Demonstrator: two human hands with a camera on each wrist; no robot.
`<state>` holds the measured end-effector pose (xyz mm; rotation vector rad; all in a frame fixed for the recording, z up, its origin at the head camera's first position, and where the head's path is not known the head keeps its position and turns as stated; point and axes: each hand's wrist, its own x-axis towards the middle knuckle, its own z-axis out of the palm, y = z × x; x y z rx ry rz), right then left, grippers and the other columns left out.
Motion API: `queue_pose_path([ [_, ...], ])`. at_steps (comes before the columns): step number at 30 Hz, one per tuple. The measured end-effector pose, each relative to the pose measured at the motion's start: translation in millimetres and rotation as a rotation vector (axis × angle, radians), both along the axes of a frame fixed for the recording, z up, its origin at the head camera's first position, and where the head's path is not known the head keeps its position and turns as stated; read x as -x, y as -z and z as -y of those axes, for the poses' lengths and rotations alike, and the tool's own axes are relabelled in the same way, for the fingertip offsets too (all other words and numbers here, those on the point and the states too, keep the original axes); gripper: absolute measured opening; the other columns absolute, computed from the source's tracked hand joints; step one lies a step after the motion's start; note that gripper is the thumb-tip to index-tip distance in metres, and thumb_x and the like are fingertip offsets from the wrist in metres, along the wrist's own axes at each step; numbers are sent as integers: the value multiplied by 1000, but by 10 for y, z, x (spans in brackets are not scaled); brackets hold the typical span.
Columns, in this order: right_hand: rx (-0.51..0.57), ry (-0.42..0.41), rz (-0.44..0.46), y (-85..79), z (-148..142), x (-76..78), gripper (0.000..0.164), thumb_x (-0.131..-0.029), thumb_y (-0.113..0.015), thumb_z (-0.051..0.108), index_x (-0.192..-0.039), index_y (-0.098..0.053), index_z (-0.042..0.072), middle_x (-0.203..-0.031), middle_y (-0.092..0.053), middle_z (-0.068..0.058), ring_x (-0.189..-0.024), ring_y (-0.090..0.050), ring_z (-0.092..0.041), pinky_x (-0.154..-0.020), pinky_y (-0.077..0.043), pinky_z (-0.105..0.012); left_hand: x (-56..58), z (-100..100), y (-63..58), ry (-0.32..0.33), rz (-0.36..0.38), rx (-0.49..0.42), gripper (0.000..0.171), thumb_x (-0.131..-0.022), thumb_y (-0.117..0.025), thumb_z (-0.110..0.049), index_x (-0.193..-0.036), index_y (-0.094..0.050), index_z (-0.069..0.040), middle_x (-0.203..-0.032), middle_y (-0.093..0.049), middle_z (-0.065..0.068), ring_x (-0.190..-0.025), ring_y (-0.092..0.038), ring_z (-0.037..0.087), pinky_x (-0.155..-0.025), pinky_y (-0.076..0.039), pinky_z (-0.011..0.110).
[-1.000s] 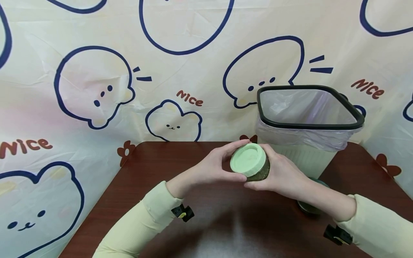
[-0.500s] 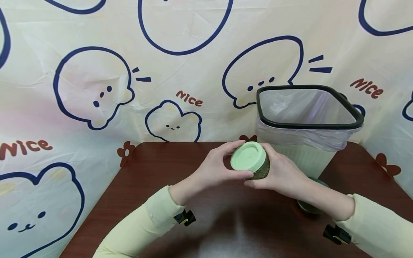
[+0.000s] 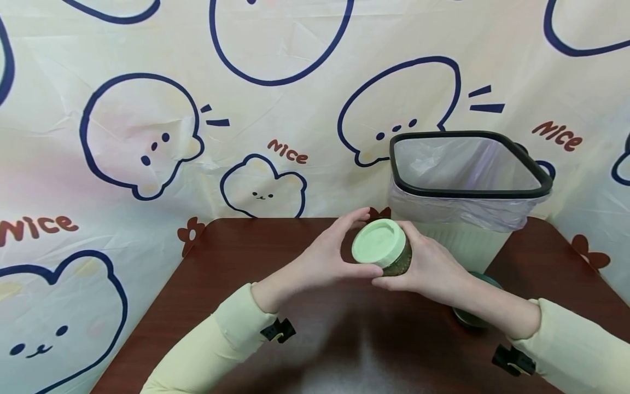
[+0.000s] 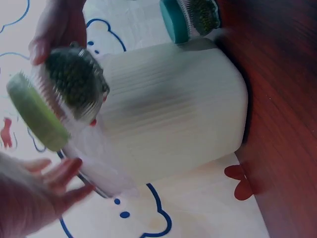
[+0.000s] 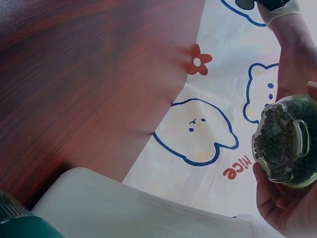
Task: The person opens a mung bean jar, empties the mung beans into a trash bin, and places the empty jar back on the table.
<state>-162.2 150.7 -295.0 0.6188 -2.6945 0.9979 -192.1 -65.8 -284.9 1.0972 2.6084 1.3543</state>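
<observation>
A clear jar (image 4: 77, 84) full of small dark green grains, perhaps beans, is held above the table and tilted. Its pale green lid (image 3: 378, 242) faces up and toward me in the head view. My right hand (image 3: 430, 262) grips the jar's body from the right, thumb below and fingers behind. On the left, my left hand (image 3: 330, 251) spreads around the lid. Its thumb is at the lid's lower edge, while its fingers stand off the far side. The left wrist view, blurred, shows the left fingers (image 4: 62, 176) extended beside the lid.
A pale bin (image 3: 467, 241) with a black rim and a plastic liner stands at the back right. A second jar with a teal lid (image 4: 173, 21) is by the bin, partly behind my right forearm. A printed cloth hangs behind the brown table (image 3: 256, 246).
My left fingers have come off the lid's far side. The left thumb slid right along the lid's edge, then back slightly. Right hand and jar have stayed in place.
</observation>
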Motion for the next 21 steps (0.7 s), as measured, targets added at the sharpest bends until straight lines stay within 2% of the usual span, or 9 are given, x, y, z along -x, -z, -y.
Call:
queue_pose_path([
  [5,2,-2,2,-2,2,-4,91,-63,-90,41,-132,-44,5,-112,-61,-8,-94,-61,-22,-76,-50,-42,81,78,-12,185,75,-66,93,-79,-82,-18,-153,-25,-14,-153,-33,-5,-137,-31,8,-112,-25,45],
  [10,0,-6,12,-10,11,-6,90,-63,-91,39,-132,-44,6,-113,-61,-7,-96,-60,-22,-77,-50,-42,142,109,4,290,84,-79,94,-78,-82,-12,-153,-25,-13,-154,-31,-6,-138,-31,10,-113,-22,43],
  [15,-3,-11,13,-13,16,-10,91,-63,-91,40,-133,-44,6,-113,-61,-7,-96,-60,-22,-77,-50,-43,169,102,18,331,48,-101,88,-79,-80,-9,-151,-31,-14,-146,-42,-5,-130,-42,9,-111,-28,39],
  [21,0,-27,2,-22,21,-22,91,-64,-89,45,-133,-44,6,-112,-62,-8,-95,-61,-22,-76,-50,-42,166,86,36,303,17,-121,85,-77,-82,-7,-149,-36,-9,-138,-52,0,-124,-49,9,-106,-35,35],
])
